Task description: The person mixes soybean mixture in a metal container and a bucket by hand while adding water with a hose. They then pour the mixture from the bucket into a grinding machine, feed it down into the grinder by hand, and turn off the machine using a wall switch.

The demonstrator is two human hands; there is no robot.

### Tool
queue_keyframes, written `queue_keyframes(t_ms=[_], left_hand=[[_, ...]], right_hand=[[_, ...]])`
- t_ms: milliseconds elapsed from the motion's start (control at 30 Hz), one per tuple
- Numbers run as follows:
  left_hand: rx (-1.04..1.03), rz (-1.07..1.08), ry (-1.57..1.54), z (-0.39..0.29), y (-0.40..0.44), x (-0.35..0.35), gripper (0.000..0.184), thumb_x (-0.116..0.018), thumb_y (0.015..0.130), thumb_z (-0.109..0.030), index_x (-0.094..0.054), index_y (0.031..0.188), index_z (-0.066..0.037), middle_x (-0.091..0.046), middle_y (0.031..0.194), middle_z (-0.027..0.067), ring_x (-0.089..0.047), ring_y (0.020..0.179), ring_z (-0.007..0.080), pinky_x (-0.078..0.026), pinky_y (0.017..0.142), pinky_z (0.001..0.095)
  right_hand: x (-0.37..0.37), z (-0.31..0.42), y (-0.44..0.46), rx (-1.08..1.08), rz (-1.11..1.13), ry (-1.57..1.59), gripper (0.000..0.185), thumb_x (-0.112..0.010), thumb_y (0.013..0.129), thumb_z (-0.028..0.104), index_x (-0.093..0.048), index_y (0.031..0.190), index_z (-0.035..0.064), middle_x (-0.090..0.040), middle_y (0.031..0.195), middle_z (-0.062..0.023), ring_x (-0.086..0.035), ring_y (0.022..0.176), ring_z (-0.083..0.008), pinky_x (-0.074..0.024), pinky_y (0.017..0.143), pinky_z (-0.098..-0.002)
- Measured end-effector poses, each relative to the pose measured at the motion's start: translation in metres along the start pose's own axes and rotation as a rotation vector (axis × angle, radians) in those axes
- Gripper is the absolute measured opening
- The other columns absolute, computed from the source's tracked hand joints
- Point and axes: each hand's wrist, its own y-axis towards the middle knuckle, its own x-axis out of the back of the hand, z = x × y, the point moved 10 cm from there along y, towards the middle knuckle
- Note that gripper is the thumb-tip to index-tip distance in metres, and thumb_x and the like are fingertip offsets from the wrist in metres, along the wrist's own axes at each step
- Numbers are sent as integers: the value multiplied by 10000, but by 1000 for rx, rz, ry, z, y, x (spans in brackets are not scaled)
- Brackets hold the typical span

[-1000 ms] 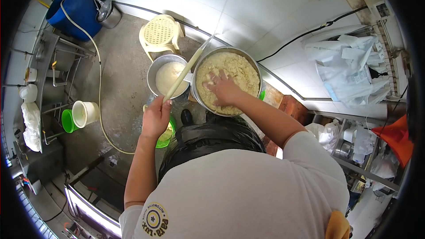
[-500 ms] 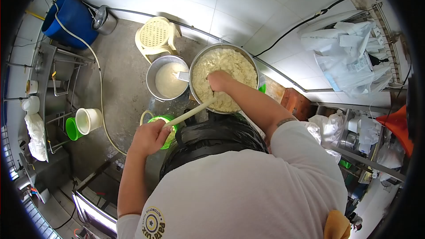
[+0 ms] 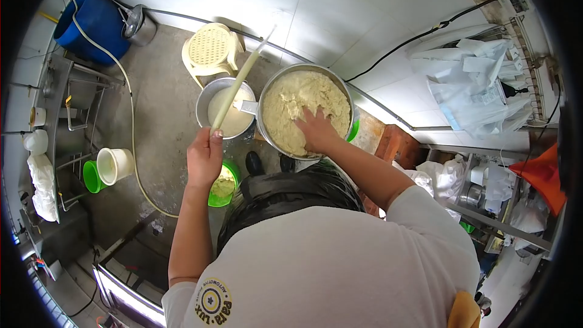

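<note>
My left hand (image 3: 205, 155) is closed around the lower end of a long pale stick (image 3: 234, 95), which points up and to the right above a metal pot of whitish contents (image 3: 220, 109). With fingers spread, my right hand (image 3: 317, 130) rests on the pale, lumpy mass (image 3: 290, 98) inside a large round metal pan (image 3: 262, 123). The fingertips touch the mass and hold nothing that I can see. A flat metal handle (image 3: 248, 107) juts from the pan's left side over the pot's rim.
A cream plastic stool (image 3: 211, 47) stands behind the pot. Below it is a green bucket (image 3: 232, 197) with pale lumps. A hose (image 3: 135, 140) runs along the floor at left, near a white bucket (image 3: 115, 166) and a blue barrel (image 3: 91, 30). Plastic bags (image 3: 473, 79) hang at right.
The stick has swung down to the mass and back up over the pot, with my left hand around it throughout. My right hand has gone from spread to closed to spread again.
</note>
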Motion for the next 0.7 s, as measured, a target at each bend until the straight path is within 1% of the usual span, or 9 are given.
queue_keyframes(t_ms=[67,133,167,233,467,533,567,633,700], left_hand=[[11,57,29,-1,-1,-6,312,-576,1086,-309,-655,1019,-15,-614,720,163,-587,629,263,-497,631,397],[22,58,30,1,-2,-9,315,-577,1085,-314,-656,1022,-15,-614,719,166,-589,627,268,-497,630,399],[30,57,26,3,-3,-10,318,-577,1085,-318,-658,1025,-16,-614,718,169,-590,625,272,-497,629,402],[39,57,33,3,-5,-12,319,-573,1085,-319,-659,1027,-17,-617,719,172,-599,624,290,-498,628,407],[11,67,78,7,-14,-10,315,-552,1088,-309,-658,1041,-16,-641,753,205,-648,690,409,-511,645,448],[22,67,74,9,-17,-10,316,-554,1085,-309,-661,1046,-15,-645,761,208,-650,703,416,-512,653,453],[25,67,70,10,-16,-9,317,-556,1083,-310,-664,1050,-14,-648,768,212,-653,716,423,-513,661,458],[35,95,85,9,-19,-7,315,-566,1072,-319,-661,1020,-23,-648,767,211,-657,729,427,-513,670,474],[45,129,101,7,-24,0,316,-576,1061,-329,-657,990,-33,-647,766,210,-662,742,431,-513,679,490]], right_hand=[[-12,-3,21,-6,0,22,782,-837,788,259,-526,1496,149,-348,1621,-263,-369,1434,-577,-452,1085,-653],[-21,-10,44,7,16,91,578,-783,770,178,-662,1318,41,-606,1366,-286,-590,1249,-516,-536,1006,-552],[-23,-14,55,8,17,96,578,-783,770,178,-662,1318,41,-606,1366,-286,-590,1249,-516,-536,1006,-552],[-30,-22,73,21,25,151,411,-746,777,174,-741,1149,0,-723,1049,-273,-696,1033,-466,-560,938,-509],[22,-48,48,-129,-198,598,502,-814,804,297,-721,1214,21,-709,1152,-275,-680,1095,-432,-533,982,-478],[40,-40,41,-57,-204,623,729,-891,755,381,-654,1363,55,-612,1395,-275,-622,1224,-450,-514,1029,-492],[43,-32,32,-55,-206,622,729,-891,755,381,-654,1363,55,-612,1395,-275,-622,1224,-450,-514,1029,-492],[42,8,7,61,-186,7,832,-897,768,393,-563,1475,110,-450,1574,-246,-527,1330,-495,-503,1045,-524],[32,14,8,89,-123,11,848,-897,763,358,-535,1496,132,-415,1593,-232,-504,1340,-514,-503,1039,-542]])
